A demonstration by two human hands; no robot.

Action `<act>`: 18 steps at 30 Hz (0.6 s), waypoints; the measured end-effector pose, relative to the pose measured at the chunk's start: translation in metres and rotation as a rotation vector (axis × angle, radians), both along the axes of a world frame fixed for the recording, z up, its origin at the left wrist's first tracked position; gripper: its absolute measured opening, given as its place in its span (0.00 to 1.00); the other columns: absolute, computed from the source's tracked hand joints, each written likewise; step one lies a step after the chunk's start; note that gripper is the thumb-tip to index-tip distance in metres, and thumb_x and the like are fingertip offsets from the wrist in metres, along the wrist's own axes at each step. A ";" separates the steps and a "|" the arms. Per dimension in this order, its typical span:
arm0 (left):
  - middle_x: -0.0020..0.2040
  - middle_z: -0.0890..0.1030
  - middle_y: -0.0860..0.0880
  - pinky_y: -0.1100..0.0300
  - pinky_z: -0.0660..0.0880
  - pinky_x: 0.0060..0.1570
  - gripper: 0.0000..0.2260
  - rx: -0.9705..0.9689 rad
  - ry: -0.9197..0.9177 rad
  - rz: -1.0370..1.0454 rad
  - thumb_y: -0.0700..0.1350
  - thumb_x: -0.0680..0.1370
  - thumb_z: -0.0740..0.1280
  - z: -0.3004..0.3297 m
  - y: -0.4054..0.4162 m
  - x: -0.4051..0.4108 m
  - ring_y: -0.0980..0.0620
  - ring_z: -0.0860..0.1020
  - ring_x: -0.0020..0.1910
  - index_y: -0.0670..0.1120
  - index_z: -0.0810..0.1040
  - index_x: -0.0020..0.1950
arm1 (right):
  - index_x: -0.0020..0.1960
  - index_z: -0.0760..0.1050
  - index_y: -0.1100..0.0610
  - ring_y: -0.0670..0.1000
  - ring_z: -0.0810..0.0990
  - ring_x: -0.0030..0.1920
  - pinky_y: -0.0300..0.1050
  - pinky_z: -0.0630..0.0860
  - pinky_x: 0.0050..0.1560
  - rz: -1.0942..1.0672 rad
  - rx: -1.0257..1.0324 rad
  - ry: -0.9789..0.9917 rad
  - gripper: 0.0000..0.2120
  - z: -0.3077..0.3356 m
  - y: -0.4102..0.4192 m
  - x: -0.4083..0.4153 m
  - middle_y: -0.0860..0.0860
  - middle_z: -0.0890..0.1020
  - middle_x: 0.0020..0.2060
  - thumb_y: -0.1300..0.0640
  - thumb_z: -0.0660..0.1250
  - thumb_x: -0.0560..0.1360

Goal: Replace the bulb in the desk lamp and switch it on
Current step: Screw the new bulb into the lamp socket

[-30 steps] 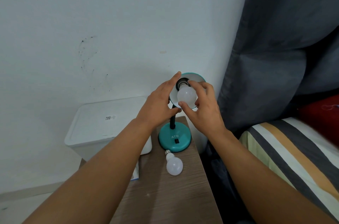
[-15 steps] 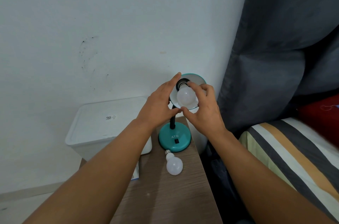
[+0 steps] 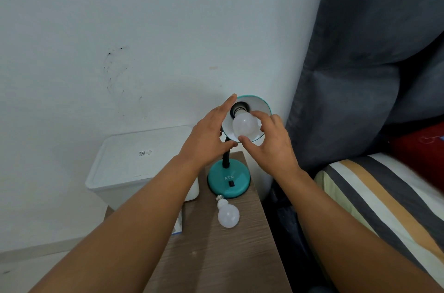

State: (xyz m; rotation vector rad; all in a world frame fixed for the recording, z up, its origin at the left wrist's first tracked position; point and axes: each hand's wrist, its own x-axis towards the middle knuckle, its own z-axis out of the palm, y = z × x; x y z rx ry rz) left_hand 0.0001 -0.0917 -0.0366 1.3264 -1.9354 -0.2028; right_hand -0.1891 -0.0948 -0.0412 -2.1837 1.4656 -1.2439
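A teal desk lamp stands on a wooden bedside table [image 3: 216,256], its round base [image 3: 228,183] bearing a black switch. Its shade [image 3: 260,110] tilts up toward me, with a white bulb [image 3: 245,125] seated in the black socket. My right hand [image 3: 269,143] curls its thumb and fingers round that bulb. My left hand [image 3: 206,139] lies against the shade's left rim with straight fingers, thumb under the lower edge. A second white bulb [image 3: 228,214] lies on the table in front of the base, its screw cap pointing at the lamp.
A white lidded plastic box [image 3: 134,163] sits left of the lamp against the wall. A dark curtain [image 3: 360,52] hangs at the right. A bed with a striped sheet [image 3: 384,208] and a red pillow [image 3: 422,146] is close on the right.
My right hand's fingers have shifted round the bulb in the socket, the thumb now lower. The left hand stays on the shade. The loose bulb has not moved.
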 end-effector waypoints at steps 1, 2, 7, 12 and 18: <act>0.69 0.72 0.56 0.64 0.77 0.53 0.47 0.001 0.000 0.000 0.50 0.71 0.79 0.000 0.000 0.000 0.63 0.72 0.57 0.65 0.51 0.80 | 0.70 0.68 0.51 0.50 0.75 0.55 0.43 0.74 0.52 -0.016 0.019 -0.013 0.31 0.000 -0.001 0.001 0.51 0.74 0.59 0.44 0.74 0.71; 0.69 0.72 0.56 0.64 0.77 0.53 0.47 0.000 0.001 0.000 0.50 0.71 0.78 0.000 0.000 -0.001 0.63 0.72 0.56 0.65 0.51 0.80 | 0.69 0.68 0.52 0.50 0.75 0.56 0.44 0.75 0.53 -0.026 0.030 -0.020 0.32 0.001 -0.001 0.001 0.51 0.74 0.60 0.43 0.74 0.71; 0.71 0.71 0.55 0.70 0.74 0.53 0.47 -0.004 -0.004 0.002 0.51 0.72 0.78 0.000 -0.001 -0.001 0.65 0.70 0.57 0.64 0.51 0.80 | 0.74 0.63 0.45 0.50 0.76 0.53 0.46 0.77 0.53 0.026 -0.004 0.035 0.35 0.001 -0.001 -0.001 0.51 0.75 0.57 0.44 0.74 0.71; 0.67 0.73 0.56 0.67 0.76 0.52 0.46 -0.002 0.005 -0.002 0.50 0.71 0.78 -0.001 -0.001 -0.001 0.63 0.72 0.55 0.65 0.52 0.80 | 0.72 0.66 0.50 0.52 0.77 0.55 0.49 0.77 0.55 -0.015 0.020 0.033 0.32 -0.002 -0.004 -0.001 0.52 0.77 0.58 0.41 0.72 0.72; 0.70 0.72 0.56 0.73 0.72 0.51 0.49 0.020 0.008 -0.010 0.50 0.70 0.80 -0.003 -0.003 0.001 0.64 0.70 0.56 0.66 0.51 0.80 | 0.75 0.62 0.45 0.48 0.76 0.49 0.49 0.78 0.52 0.042 -0.016 0.099 0.33 -0.002 -0.004 -0.004 0.50 0.78 0.55 0.42 0.70 0.74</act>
